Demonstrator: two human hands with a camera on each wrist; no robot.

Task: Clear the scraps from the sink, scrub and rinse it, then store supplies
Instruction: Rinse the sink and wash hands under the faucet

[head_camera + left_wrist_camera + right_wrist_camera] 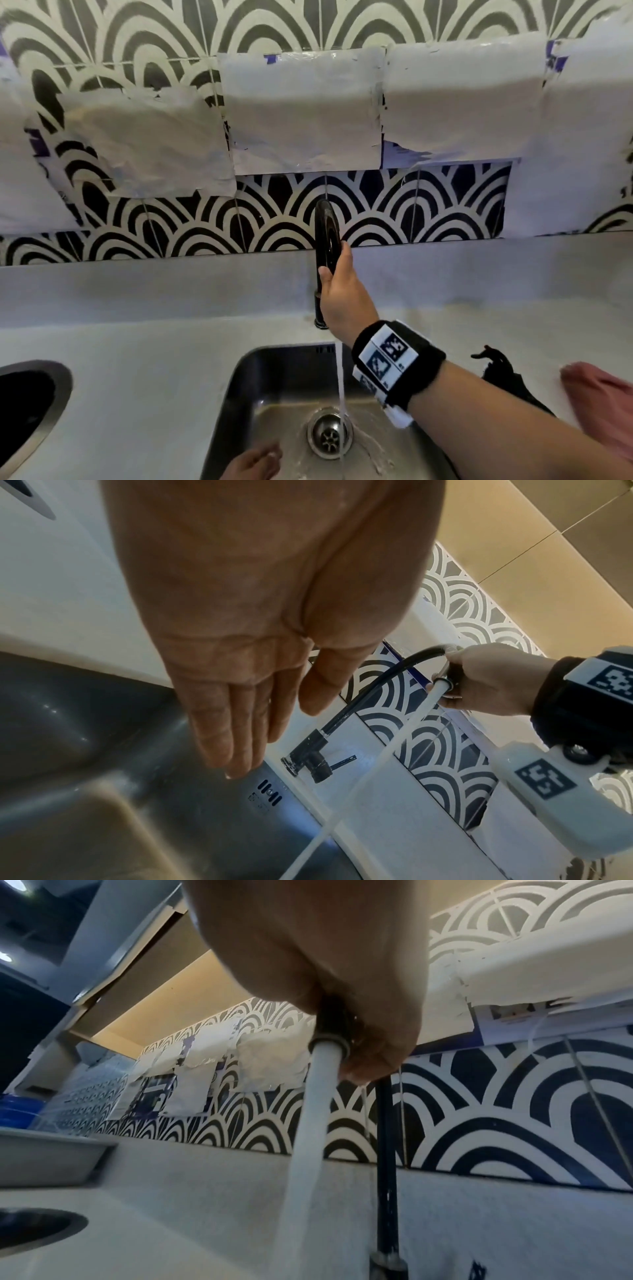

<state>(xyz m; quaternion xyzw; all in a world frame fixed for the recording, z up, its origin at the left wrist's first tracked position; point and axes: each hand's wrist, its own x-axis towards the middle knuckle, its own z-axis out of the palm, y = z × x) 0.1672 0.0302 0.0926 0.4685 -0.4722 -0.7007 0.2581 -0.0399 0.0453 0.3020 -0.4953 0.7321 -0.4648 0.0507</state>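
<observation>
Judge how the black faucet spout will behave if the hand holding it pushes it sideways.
The right hand grips the black faucet spout near its outlet. It probably swivels or flexes rather than lifts, being fixed at its base. Running water likely makes that glossy surface slippery.

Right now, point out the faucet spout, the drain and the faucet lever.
faucet spout (327, 233), head view, on its black arched top.
drain (329, 435), head view, on the metal strainer's centre.
faucet lever (343, 761), left wrist view, on the thin black handle.

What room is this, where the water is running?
Most likely a kitchen. A steel sink sits in a pale countertop, the right hand grips a black faucet running water, and patterned tiles line the wall.
</observation>
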